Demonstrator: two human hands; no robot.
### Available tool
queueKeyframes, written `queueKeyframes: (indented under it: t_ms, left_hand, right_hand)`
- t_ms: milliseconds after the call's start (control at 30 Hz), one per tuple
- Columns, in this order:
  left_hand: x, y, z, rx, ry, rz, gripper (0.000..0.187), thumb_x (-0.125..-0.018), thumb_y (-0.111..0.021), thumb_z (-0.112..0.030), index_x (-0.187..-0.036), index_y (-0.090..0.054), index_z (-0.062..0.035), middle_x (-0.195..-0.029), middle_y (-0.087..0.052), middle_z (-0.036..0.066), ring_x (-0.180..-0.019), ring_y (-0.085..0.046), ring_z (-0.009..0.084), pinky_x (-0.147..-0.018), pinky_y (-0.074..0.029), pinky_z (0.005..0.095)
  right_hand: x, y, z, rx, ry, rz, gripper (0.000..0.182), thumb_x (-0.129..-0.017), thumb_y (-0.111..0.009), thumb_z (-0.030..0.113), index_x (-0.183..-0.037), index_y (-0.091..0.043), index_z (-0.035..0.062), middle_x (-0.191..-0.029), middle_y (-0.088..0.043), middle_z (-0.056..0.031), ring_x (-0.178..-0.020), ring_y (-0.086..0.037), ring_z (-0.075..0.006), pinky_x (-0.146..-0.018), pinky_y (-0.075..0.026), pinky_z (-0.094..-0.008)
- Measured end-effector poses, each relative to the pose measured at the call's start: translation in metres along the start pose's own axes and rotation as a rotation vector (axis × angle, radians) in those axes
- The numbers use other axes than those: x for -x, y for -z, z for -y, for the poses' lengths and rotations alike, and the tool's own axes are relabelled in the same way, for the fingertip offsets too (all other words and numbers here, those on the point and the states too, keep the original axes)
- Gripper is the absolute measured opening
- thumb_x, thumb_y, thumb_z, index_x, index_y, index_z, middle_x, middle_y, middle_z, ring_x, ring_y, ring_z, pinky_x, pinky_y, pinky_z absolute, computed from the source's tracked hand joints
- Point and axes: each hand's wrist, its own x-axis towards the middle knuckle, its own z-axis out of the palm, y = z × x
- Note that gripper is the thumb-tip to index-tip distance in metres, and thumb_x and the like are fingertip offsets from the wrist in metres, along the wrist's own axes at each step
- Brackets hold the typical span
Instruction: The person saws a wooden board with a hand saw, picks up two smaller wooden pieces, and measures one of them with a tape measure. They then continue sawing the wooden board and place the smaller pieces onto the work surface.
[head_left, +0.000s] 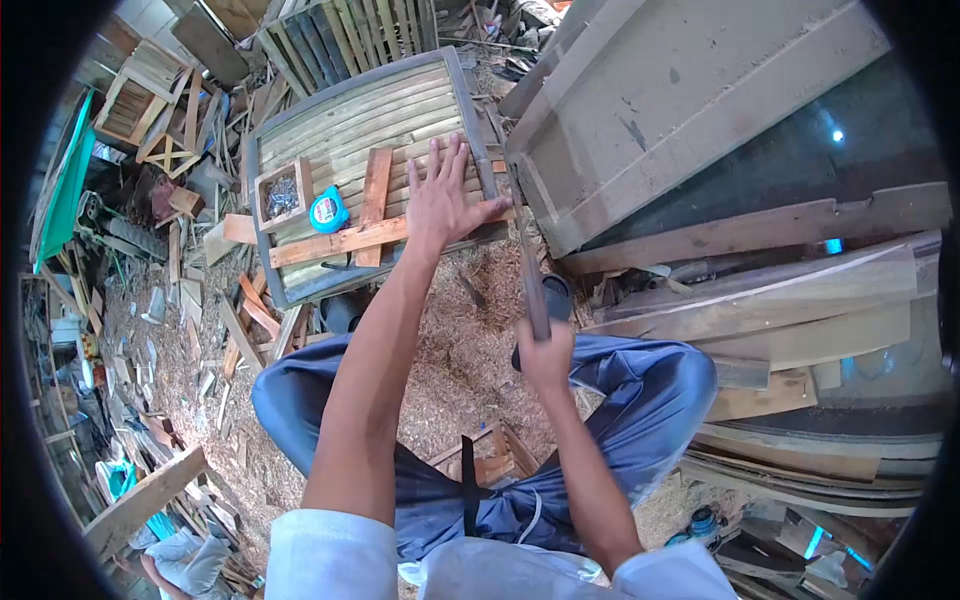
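My left hand [440, 203] lies flat with its fingers spread across a narrow wooden strip [340, 243] and the slatted bamboo tabletop [400, 112]. My right hand [546, 356] is wrapped round what looks like a handsaw [533, 285], seen nearly edge-on. Its thin blade runs away from me to the right end of the strip, beside my left thumb. A shorter wooden piece [375, 190] lies crosswise by the strip. To the left are a blue tape measure [328, 210] and a small wooden box [283, 195] of nails.
Large wooden panels [690, 100] lean close on the right, with stacked boards [790, 310] below them. Sawdust [450, 370] and offcuts cover the ground. Another person [185, 562] is partly visible at the lower left, near a wooden beam [145, 500].
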Motion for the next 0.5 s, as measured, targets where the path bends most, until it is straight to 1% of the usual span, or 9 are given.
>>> queueKeyframes:
  t_ms: [100, 133, 200, 233, 267, 300, 367, 433, 500]
  left_hand:
    - [0.000, 0.004, 0.001, -0.006, 0.008, 0.056, 0.115, -0.071, -0.046, -0.086, -0.150, -0.027, -0.0035, -0.160, -0.019, 0.007, -0.148, -0.012, 0.0287, -0.118, -0.009, 0.0546]
    - [0.001, 0.004, -0.001, 0.026, -0.002, 0.043, 0.115, -0.072, -0.045, -0.086, -0.150, -0.027, -0.0028, -0.160, -0.020, 0.008, -0.148, -0.013, 0.0295, -0.118, -0.009, 0.0552]
    - [-0.001, 0.003, -0.003, 0.011, -0.005, 0.032, 0.115, -0.072, -0.046, -0.086, -0.150, -0.028, -0.0025, -0.159, -0.021, 0.008, -0.148, -0.013, 0.0296, -0.118, -0.008, 0.0553]
    - [0.000, 0.003, 0.001, -0.002, 0.005, 0.024, 0.115, -0.072, -0.046, -0.085, -0.149, -0.029, -0.0023, -0.159, -0.021, 0.008, -0.148, -0.013, 0.0296, -0.118, -0.008, 0.0553]
    - [0.000, 0.003, 0.001, -0.027, -0.005, 0.017, 0.115, -0.071, -0.046, -0.085, -0.149, -0.030, -0.0015, -0.159, -0.021, 0.009, -0.148, -0.013, 0.0302, -0.118, -0.009, 0.0548]
    - [-0.003, 0.009, 0.003, -0.023, 0.013, 0.012, 0.115, -0.071, -0.047, -0.085, -0.149, -0.029, -0.0015, -0.160, -0.020, 0.009, -0.148, -0.013, 0.0298, -0.119, -0.008, 0.0539]
    - [-0.001, 0.007, -0.001, -0.001, 0.009, 0.043, 0.116, -0.071, -0.048, -0.084, -0.149, -0.027, -0.0015, -0.160, -0.018, 0.009, -0.148, -0.012, 0.0290, -0.119, -0.008, 0.0520]
    - [0.000, -0.002, -0.002, 0.035, -0.002, 0.003, 0.114, -0.071, -0.050, -0.083, -0.148, -0.031, -0.0020, -0.159, -0.021, 0.010, -0.148, -0.013, 0.0297, -0.118, -0.009, 0.0540]
    - [-0.001, 0.004, -0.001, 0.060, 0.016, 0.018, 0.114, -0.071, -0.051, -0.083, -0.148, -0.031, -0.0023, -0.159, -0.022, 0.009, -0.148, -0.013, 0.0291, -0.118, -0.009, 0.0539]
  right_hand:
    - [-0.027, 0.003, 0.029, -0.119, -0.075, 0.053, 0.033, -0.083, -0.063, 0.023, -0.063, -0.058, -0.0024, -0.050, -0.050, -0.0144, -0.046, -0.054, -0.0183, -0.049, -0.041, -0.0380]
    - [-0.013, 0.007, 0.019, -0.040, 0.028, 0.020, 0.031, -0.083, -0.064, 0.022, -0.064, -0.059, -0.0024, -0.050, -0.051, -0.0124, -0.047, -0.054, -0.0159, -0.049, -0.041, -0.0365]
    - [0.036, 0.021, 0.015, -0.109, -0.009, -0.044, 0.029, -0.083, -0.064, 0.020, -0.065, -0.060, -0.0021, -0.050, -0.050, -0.0125, -0.047, -0.053, -0.0155, -0.049, -0.042, -0.0364]
    - [0.061, 0.024, 0.002, -0.115, 0.017, -0.060, 0.027, -0.083, -0.064, 0.017, -0.066, -0.059, -0.0032, -0.049, -0.047, -0.0095, -0.048, -0.050, -0.0124, -0.048, -0.040, -0.0364]
    - [0.061, 0.022, -0.003, -0.108, 0.017, -0.045, 0.027, -0.082, -0.064, 0.016, -0.066, -0.058, -0.0035, -0.049, -0.046, -0.0094, -0.048, -0.049, -0.0126, -0.048, -0.039, -0.0368]
    - [0.058, 0.021, -0.001, -0.102, 0.017, -0.031, 0.026, -0.082, -0.063, 0.015, -0.066, -0.058, -0.0037, -0.049, -0.045, -0.0093, -0.048, -0.049, -0.0127, -0.048, -0.038, -0.0371]
    - [0.036, 0.011, -0.003, -0.060, -0.086, 0.012, 0.026, -0.082, -0.063, 0.016, -0.065, -0.059, -0.0025, -0.049, -0.047, -0.0150, -0.044, -0.052, -0.0198, -0.049, -0.040, -0.0383]
    - [-0.017, 0.001, 0.021, 0.002, 0.026, -0.007, 0.027, -0.082, -0.063, 0.016, -0.064, -0.057, -0.0036, -0.049, -0.048, -0.0140, -0.044, -0.052, -0.0188, -0.048, -0.039, -0.0388]
    - [-0.017, 0.000, 0.021, -0.024, 0.057, 0.011, 0.029, -0.083, -0.063, 0.017, -0.065, -0.057, -0.0041, -0.049, -0.049, -0.0145, -0.045, -0.052, -0.0176, -0.048, -0.039, -0.0389]
